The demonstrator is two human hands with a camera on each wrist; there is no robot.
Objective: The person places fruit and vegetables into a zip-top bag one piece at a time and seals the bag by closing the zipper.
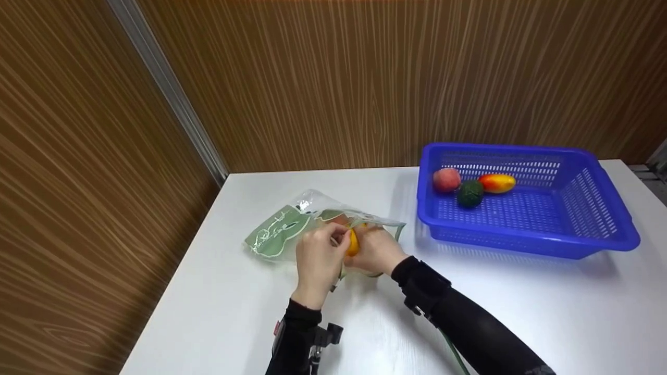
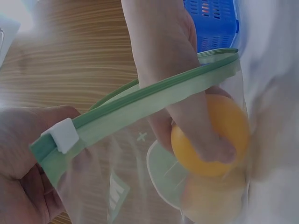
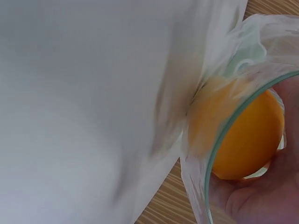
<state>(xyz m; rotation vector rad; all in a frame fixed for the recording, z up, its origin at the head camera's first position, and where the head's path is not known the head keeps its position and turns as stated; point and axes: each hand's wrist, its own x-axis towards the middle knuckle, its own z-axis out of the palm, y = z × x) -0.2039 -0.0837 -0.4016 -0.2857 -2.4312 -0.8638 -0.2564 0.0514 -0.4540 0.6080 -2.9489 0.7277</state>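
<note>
A clear zip bag (image 1: 281, 229) with green print lies on the white table, its green-edged mouth facing the right arm. My left hand (image 1: 320, 255) pinches that mouth at one corner, beside the white slider (image 2: 64, 135). Through the opening reaches my right hand (image 1: 376, 249), whose fingers grip an orange (image 2: 212, 135) inside the bag. The bag's rim crosses in front of the orange in the right wrist view. Below the orange, a paler yellowish-pink round fruit (image 2: 212, 200) shows through the plastic.
At the right stands a blue plastic basket (image 1: 521, 239) holding a peach (image 1: 446, 179), a dark green avocado (image 1: 470, 194) and a red-yellow mango (image 1: 497, 183). Wood-grain panels (image 1: 365, 83) rise behind and left of the white table (image 1: 208, 312).
</note>
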